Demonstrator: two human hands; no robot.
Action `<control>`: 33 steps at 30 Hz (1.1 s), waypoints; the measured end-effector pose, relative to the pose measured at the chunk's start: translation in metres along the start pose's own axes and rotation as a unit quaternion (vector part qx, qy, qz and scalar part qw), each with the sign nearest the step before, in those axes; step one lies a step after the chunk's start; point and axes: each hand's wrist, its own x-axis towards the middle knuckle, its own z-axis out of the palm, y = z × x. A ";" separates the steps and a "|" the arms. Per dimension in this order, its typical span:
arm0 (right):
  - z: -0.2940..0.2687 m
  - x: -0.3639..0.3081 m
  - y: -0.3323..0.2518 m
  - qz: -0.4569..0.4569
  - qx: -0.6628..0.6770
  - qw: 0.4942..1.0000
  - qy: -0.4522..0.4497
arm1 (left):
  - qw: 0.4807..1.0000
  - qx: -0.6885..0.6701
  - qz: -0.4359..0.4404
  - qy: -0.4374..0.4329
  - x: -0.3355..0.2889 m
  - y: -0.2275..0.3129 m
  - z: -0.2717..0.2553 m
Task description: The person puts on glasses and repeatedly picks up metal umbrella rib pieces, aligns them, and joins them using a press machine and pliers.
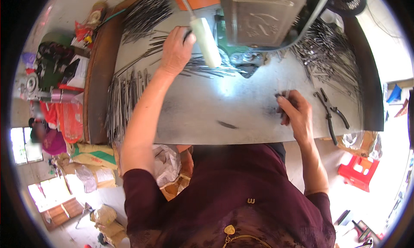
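Note:
At the far left of the metal work table point(194, 114), my left hand point(177, 51) is closed beside a white tube-shaped lamp point(206, 43). Something dark shows by its thumb, but I cannot make out what it is. Thin dark metal rods point(200, 70) lie loosely just below and right of that hand, under the lamp. My right hand point(296, 110) hovers over the right part of the table with its fingers curled in. Its fingertips look dark, and whatever they pinch is hidden. A small dark sliver point(227, 125) rests near the front edge.
A machine with a grey metal housing point(263, 21) stands at the back. Rod bundles lie at left point(125, 101) and back left point(146, 15), with a tangled pile point(323, 49) at right. Pliers point(330, 112) lie right of my right hand. A red stool point(360, 170) stands on the floor.

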 end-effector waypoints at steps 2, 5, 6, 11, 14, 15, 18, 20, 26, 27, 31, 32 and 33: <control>0.005 0.011 -0.004 0.031 0.029 0.998 -0.039 | 0.996 0.004 0.078 -0.040 0.012 0.012 -0.013; 0.017 0.032 -0.010 0.037 0.107 0.990 -0.087 | 0.957 -0.212 -0.162 -0.114 0.020 0.061 -0.027; 0.021 0.041 -0.008 0.024 0.130 0.987 -0.093 | 0.831 -0.370 -0.374 -0.179 0.019 0.076 -0.026; 0.047 0.071 -0.013 -0.008 0.186 0.974 -0.128 | 0.539 -0.601 -0.582 -0.102 0.015 0.132 -0.025; 0.059 0.075 -0.015 -0.005 0.223 0.966 -0.129 | 0.549 -0.621 -0.558 -0.041 0.007 0.135 0.001; 0.059 0.074 -0.016 -0.005 0.222 0.966 -0.131 | 0.548 -0.621 -0.559 -0.038 0.009 0.135 0.005; 0.059 0.071 -0.019 -0.015 0.209 0.972 -0.106 | 0.551 -0.615 -0.564 0.002 0.014 0.141 0.013; 0.059 0.070 -0.019 -0.034 0.196 0.977 -0.077 | 0.554 -0.619 -0.557 0.002 0.012 0.140 0.016; 0.060 0.072 -0.022 -0.041 0.205 0.975 -0.081 | 0.545 -0.636 -0.547 -0.006 0.017 0.143 0.013; 0.061 0.072 -0.023 -0.041 0.205 0.975 -0.082 | 0.545 -0.641 -0.540 -0.005 0.017 0.143 0.014; 0.062 0.073 -0.023 -0.043 0.215 0.972 -0.079 | 0.524 -0.655 -0.544 -0.003 0.022 0.145 0.012; 0.063 0.073 -0.022 -0.046 0.217 0.972 -0.073 | 0.527 -0.652 -0.545 -0.003 0.022 0.145 0.012; 0.063 0.073 -0.023 -0.046 0.217 0.972 -0.073 | 0.531 -0.648 -0.546 -0.002 0.023 0.145 0.012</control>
